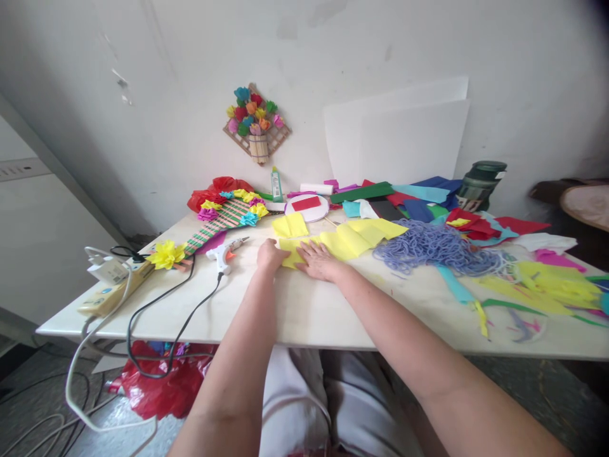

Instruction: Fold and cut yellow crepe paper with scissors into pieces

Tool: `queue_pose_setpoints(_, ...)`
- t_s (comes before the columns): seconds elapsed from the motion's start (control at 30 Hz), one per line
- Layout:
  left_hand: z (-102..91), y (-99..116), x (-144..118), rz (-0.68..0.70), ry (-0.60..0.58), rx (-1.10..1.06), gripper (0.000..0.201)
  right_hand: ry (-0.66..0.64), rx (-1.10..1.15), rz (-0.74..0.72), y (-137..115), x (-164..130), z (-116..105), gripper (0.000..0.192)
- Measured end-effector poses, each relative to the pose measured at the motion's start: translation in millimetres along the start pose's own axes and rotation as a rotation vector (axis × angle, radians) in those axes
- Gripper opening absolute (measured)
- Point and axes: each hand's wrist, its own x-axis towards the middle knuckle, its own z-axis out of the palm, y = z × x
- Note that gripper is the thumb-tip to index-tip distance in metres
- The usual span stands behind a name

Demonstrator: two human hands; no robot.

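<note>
Yellow paper strip (354, 242) runs crosswise at the frame's middle

The strip's long axis goes left to right, its right end angling slightly toward the upper right and reaching the edge of a tangled heap of violet-blue yarn (425, 246). The paper is thin, matte and softly creased, with shallow folds along its right half. At its left end, the left hand (271, 256) is bunched, thumb extended over the paper; whether it pinches the sheet I cannot tell. The right hand (316, 260) lies palm down with fingers spread wide, pressing the paper to the smooth, pale tabletop (304, 311).

Just above the strip's left end is a squarish yellow piece (290, 225). Beyond it sits a white oval disc (318, 214) bearing a flat red rectangle (306, 203). Left of centre, a white glue gun (221, 255) points its nozzle toward the upper right, near a striped, woven-looking panel (223, 221) edged with ruffled paper flowers (248, 219).
</note>
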Motion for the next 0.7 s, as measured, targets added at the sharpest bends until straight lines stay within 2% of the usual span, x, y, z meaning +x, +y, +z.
queue_pose_setpoints(0.2,-2.1,1.4,3.8,-0.031,-0.098,-0.051,0.035,-0.001,0.002,-0.01,0.3,0.1,0.2,0.07)
queue_pose_setpoints(0.3,-3.8,6.7,1.3,-0.04,-0.11,0.004,0.032,0.01,-0.001,-0.014,1.7,2.0,2.3,0.071)
queue_pose_setpoints(0.47,-2.2,16.9,-7.8,-0.036,-0.052,0.166,0.026,0.016,0.004,-0.02,2.4,2.3,3.0,0.071)
queue_pose_setpoints(0.7,4.6,14.3,-14.0,0.047,0.052,0.211,0.023,0.02,0.005,-0.015,-0.4,-2.2,-0.8,0.067)
